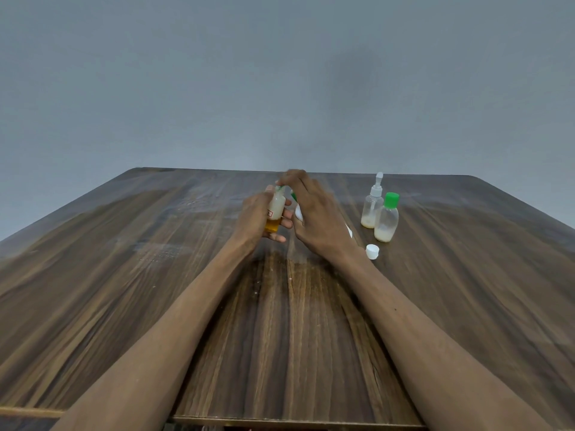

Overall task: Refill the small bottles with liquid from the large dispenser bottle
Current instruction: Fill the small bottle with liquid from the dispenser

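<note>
left hand point(258, 216) grips small bottle point(275, 209) above table point(124, 244) centre, right hand point(311, 213) pinches its green cap point(281, 188); risk: tilt while uncapping spills yellow liquid.

Your left hand point(258, 216) and right hand point(314, 213) are bare, forearms uncovered, no sleeves, rings or watch showing.

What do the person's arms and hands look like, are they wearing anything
Both forearms are bare up to the bottom edge of the picture: no sleeves show. The left hand and right hand wear no gloves, and no watch, bracelet or ring can be seen. The fingers are too blurred for finer detail.
</note>
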